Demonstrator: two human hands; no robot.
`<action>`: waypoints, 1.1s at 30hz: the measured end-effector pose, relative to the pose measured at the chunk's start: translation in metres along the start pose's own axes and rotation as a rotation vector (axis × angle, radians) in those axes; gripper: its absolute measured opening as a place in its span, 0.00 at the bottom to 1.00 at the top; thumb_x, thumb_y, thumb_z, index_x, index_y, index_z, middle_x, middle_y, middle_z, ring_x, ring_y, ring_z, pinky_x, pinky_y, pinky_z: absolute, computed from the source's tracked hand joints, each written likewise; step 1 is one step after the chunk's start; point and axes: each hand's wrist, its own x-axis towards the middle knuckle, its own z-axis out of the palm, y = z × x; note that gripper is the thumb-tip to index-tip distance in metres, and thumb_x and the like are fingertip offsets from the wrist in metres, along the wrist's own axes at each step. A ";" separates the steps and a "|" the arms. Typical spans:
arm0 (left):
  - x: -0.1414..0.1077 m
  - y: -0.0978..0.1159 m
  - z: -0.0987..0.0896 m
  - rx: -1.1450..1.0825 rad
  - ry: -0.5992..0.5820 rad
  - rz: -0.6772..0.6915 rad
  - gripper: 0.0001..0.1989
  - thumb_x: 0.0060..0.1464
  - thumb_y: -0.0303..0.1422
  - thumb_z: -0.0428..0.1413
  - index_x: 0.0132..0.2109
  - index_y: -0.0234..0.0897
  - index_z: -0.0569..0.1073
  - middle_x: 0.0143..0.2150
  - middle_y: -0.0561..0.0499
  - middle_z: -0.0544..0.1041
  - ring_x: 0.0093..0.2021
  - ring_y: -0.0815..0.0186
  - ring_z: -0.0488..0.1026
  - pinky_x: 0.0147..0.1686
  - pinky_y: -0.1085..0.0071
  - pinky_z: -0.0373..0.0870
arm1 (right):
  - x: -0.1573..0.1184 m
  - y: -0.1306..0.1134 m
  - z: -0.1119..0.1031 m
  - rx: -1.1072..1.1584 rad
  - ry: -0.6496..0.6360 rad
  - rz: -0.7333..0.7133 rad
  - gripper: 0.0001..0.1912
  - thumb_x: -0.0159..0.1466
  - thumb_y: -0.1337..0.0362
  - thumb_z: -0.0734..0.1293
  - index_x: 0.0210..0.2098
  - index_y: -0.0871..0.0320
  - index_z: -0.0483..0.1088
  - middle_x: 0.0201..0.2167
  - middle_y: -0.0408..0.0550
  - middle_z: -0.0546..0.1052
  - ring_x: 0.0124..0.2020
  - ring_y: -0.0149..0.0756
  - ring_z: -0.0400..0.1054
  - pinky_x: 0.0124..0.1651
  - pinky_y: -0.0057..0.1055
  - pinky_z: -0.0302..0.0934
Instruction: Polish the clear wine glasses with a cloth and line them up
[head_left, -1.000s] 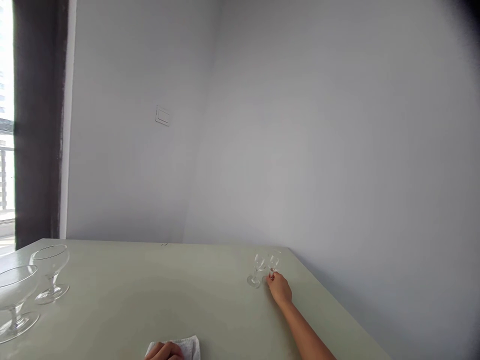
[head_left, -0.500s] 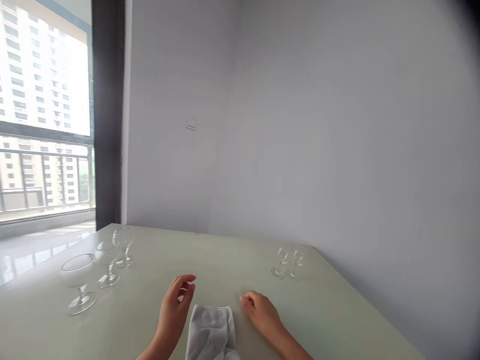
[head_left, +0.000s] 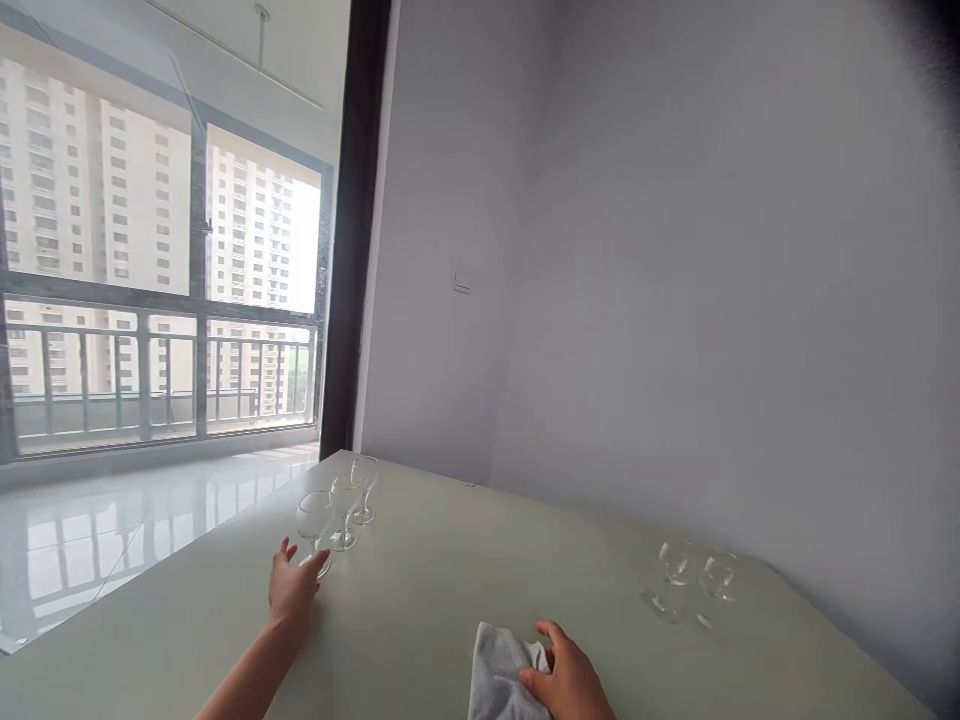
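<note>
My left hand (head_left: 292, 582) is stretched out at the left with its fingers apart, at the stem of the nearest stemmed glass (head_left: 314, 515), partly covering its lower part. I cannot tell whether the fingers touch the glass. Behind it stand two more stemmed glasses, a middle one (head_left: 346, 497) and a far one (head_left: 365, 482), all upright in a row. At the front, my right hand (head_left: 559, 670) grips the right edge of a grey cloth (head_left: 499, 665) between thumb and fingers. The cloth lies on the pale table (head_left: 420, 600).
Toward the right back of the table stand two smaller stemmed glasses (head_left: 673, 565) (head_left: 718, 578), slightly blurred. A grey wall (head_left: 675, 300) rises behind the table. On the left are a glossy floor (head_left: 150, 520) and a large window with a railing (head_left: 165, 380).
My view has swung left. My left hand has moved from beside the cloth to the nearest glass in the left row. My right hand has come onto the cloth and taken hold of its edge.
</note>
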 end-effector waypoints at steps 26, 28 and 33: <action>-0.163 0.023 0.112 0.615 -0.819 1.020 0.06 0.53 0.28 0.47 0.30 0.41 0.65 0.28 0.54 0.73 0.31 0.62 0.70 0.33 0.69 0.60 | -0.009 -0.003 -0.044 1.396 0.174 0.056 0.20 0.44 0.51 0.74 0.28 0.57 0.67 0.20 0.41 0.71 0.23 0.36 0.65 0.27 0.30 0.59; -0.173 0.014 0.119 0.642 -0.840 1.057 0.07 0.53 0.26 0.47 0.30 0.41 0.65 0.28 0.54 0.73 0.32 0.62 0.71 0.34 0.68 0.61 | -0.010 -0.004 -0.045 1.412 0.170 0.019 0.19 0.46 0.50 0.72 0.30 0.56 0.68 0.20 0.41 0.70 0.24 0.36 0.64 0.27 0.29 0.59; -0.175 0.002 0.118 0.678 -0.858 1.101 0.06 0.56 0.27 0.46 0.32 0.41 0.64 0.31 0.53 0.74 0.34 0.63 0.71 0.38 0.67 0.61 | -0.015 -0.012 -0.035 0.906 0.090 -0.259 0.19 0.54 0.49 0.65 0.29 0.60 0.72 0.21 0.43 0.67 0.26 0.34 0.61 0.31 0.29 0.57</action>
